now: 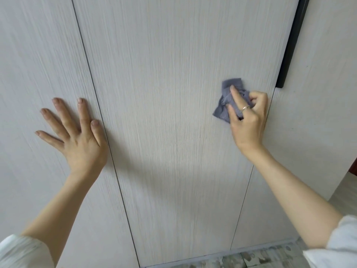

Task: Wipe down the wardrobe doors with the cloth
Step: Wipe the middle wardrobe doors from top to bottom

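A person's right hand (249,120) presses a crumpled grey-blue cloth (230,99) against the middle wardrobe door (173,93), near that door's right edge and just below a dark vertical handle (289,49). The grip is closed round the cloth, fingers curled and bunching the fabric, a thin ring (245,108) on one finger. The left hand (77,136) lies flat on the neighbouring left door (38,64), fingers spread and straight, holding nothing, its thumb beside the seam between the two panels. White sleeves (342,240) show at both forearms. A strip of speckled floor (260,258) runs beneath the doors.
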Available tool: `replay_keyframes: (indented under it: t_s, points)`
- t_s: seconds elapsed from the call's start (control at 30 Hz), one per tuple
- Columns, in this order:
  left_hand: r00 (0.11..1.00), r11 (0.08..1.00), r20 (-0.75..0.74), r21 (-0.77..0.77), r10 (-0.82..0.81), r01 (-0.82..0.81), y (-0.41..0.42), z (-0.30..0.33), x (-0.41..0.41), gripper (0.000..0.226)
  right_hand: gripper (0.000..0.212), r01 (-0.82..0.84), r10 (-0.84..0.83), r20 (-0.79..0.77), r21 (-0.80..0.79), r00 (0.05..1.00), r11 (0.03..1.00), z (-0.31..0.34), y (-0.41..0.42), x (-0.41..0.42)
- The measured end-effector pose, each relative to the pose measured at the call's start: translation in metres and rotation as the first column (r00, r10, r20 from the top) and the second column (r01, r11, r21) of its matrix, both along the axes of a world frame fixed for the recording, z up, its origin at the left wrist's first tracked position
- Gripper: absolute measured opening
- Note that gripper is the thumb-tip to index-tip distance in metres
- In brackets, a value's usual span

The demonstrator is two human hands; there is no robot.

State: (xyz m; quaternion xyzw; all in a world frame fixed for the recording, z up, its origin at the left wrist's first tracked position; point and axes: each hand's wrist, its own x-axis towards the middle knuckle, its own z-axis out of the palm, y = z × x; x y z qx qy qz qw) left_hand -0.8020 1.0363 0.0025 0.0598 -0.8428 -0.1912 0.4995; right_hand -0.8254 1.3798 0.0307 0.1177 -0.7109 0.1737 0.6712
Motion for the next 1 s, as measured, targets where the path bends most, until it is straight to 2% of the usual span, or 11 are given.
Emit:
replay_keyframes:
  t_s: [0.13,0.2,0.27,0.43,0.57,0.7,0.77,0.8,0.83,0.93,1.0]
  points:
    - [1.000,1.000,0.005,0.004,0.005,-0.005,0.001,-0.001,0.001,0.052,0.027,-0.122,0.050,0.248,0.283,0.967,0.951,-0.085,-0.034,0.007]
    - [1.000,1.000,0.014,0.001,0.002,-0.002,0.000,-0.001,0.003,0.052,0.020,-0.144,-0.002,0.225,0.631,0.974,0.762,-0.121,-0.035,0.014]
    - [1.000,1.000,0.022,-0.006,0.003,-0.003,-0.001,-0.001,0.003,0.053,0.033,-0.171,0.020,0.211,0.727,0.977,0.665,-0.116,-0.029,0.017]
    - [0.999,1.000,0.036,-0.001,0.014,-0.014,0.000,-0.002,0.004,0.054,0.026,-0.111,0.082,0.121,0.258,0.989,0.960,-0.017,-0.046,0.013]
    - [0.998,1.000,0.054,-0.002,0.020,-0.020,0.000,-0.002,0.003,0.054,0.037,-0.138,0.135,-0.039,-0.111,0.990,0.984,0.014,-0.064,-0.001]
    - [0.999,1.000,0.050,-0.008,0.022,-0.022,0.000,-0.003,0.003,0.055,0.003,-0.170,0.126,0.157,0.308,0.979,0.936,-0.060,-0.081,0.009]
    - [0.998,1.000,0.057,-0.009,0.023,-0.023,-0.001,-0.004,0.003,0.054,0.014,-0.178,0.088,0.159,0.736,0.983,0.653,-0.088,-0.077,0.011]
    - [0.998,1.000,0.062,-0.008,0.025,-0.025,-0.001,-0.004,0.003,0.054,0.024,-0.149,0.090,0.119,0.856,0.989,0.496,-0.088,-0.074,0.010]
    - [0.998,1.000,0.062,-0.012,0.028,-0.027,-0.001,-0.004,0.002,0.054,0.029,-0.138,0.110,0.098,0.880,0.989,0.455,-0.080,-0.072,0.008]
    - [0.998,1.000,0.055,-0.017,0.025,-0.024,-0.003,-0.005,0.001,0.054,0.020,-0.121,0.124,0.031,0.527,0.992,0.841,-0.033,-0.081,0.000]
    - [0.998,0.999,0.054,-0.024,0.029,-0.028,-0.004,-0.006,0.001,0.054,0.030,-0.161,0.168,-0.012,0.223,0.986,0.962,0.005,-0.090,-0.004]
